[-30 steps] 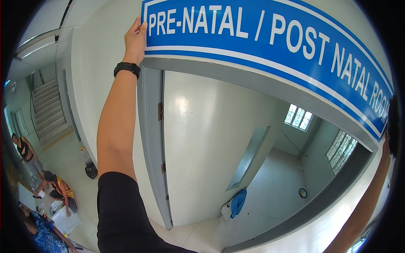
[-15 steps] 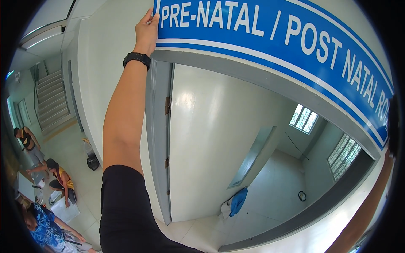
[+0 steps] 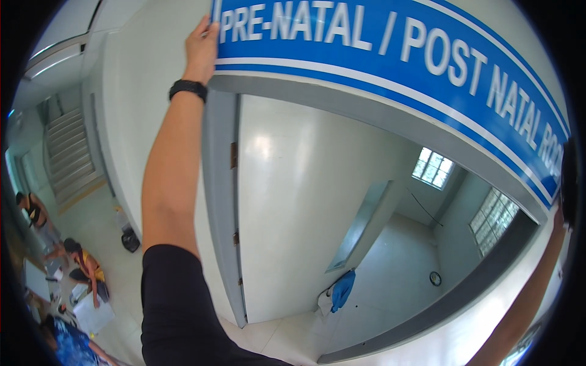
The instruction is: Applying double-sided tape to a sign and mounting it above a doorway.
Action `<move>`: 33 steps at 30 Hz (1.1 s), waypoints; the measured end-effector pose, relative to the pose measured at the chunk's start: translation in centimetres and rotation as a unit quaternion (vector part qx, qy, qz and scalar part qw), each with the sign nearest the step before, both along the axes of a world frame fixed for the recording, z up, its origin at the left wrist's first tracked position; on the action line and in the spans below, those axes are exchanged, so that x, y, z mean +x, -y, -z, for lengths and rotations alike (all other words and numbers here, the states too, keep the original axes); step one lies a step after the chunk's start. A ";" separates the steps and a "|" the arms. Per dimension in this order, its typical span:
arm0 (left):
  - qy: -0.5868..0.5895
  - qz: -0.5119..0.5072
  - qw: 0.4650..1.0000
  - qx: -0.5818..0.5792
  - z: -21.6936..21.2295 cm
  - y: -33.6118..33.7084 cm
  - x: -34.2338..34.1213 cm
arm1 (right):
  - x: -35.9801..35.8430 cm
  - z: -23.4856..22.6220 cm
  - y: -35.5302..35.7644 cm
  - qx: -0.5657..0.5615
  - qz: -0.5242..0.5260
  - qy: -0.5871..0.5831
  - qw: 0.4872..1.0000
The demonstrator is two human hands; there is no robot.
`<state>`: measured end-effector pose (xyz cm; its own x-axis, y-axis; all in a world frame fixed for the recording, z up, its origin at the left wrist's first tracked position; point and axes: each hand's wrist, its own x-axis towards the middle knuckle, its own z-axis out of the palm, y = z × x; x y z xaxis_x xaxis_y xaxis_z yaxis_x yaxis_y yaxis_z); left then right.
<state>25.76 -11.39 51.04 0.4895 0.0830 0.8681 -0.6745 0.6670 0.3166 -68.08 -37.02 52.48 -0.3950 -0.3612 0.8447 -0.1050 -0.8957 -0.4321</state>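
Note:
A long blue sign (image 3: 293, 55) with white lettering and white border lines stretches above a grey door frame (image 3: 222, 152). At its left end, my left hand (image 3: 201, 52) grips the edge, fingers around the side, arm raised. A black watch (image 3: 188, 90) is on that wrist. On the far right, my right forearm (image 3: 519, 305) reaches up to the sign's other end. The fingers of my right hand are lost in the dark rim of the picture, so their hold cannot be made out.
Below the sign, a pale door (image 3: 293, 201) stands inward into a room with windows (image 3: 433, 168) and a round object (image 3: 434, 279) on the floor. A blue cloth (image 3: 343, 291) is by the door. Several people, including one crouching (image 3: 88, 268), are at lower left, near stairs (image 3: 68, 149).
The sign's left end and my left arm appear slightly further left in the picture. My left hand keeps its grip. The person in blue has sunk lower toward the picture's edge.

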 end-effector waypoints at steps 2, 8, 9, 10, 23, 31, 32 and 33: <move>0.004 0.051 0.998 -0.027 0.0 3.3 -0.7 | -11.0 -0.8 0.5 0.005 0.033 -0.072 0.997; 0.003 0.055 0.998 -0.019 -0.3 1.5 0.6 | -3.9 -0.2 -1.3 0.016 0.005 -0.024 1.000; -0.009 0.022 1.000 0.000 -0.3 1.3 0.0 | -2.5 0.0 -2.3 0.017 0.007 -0.014 1.000; -0.006 0.032 0.999 0.002 -0.4 1.2 0.1 | -1.5 0.0 -3.2 0.022 0.011 -0.003 1.000; -0.044 -0.050 0.995 0.071 -0.1 1.3 -1.8 | 3.4 0.8 -6.5 -0.006 0.052 0.018 0.998; -0.053 -0.086 0.992 0.070 -0.1 1.3 -1.7 | 4.8 1.0 -7.7 -0.003 0.089 0.042 0.995; -0.053 -0.085 0.992 0.072 -0.1 1.3 -1.5 | 4.9 0.9 -7.8 -0.004 0.088 0.042 0.995; -0.053 -0.086 0.992 0.071 -0.2 1.3 -1.3 | 4.9 0.9 -7.8 -0.003 0.094 0.043 0.995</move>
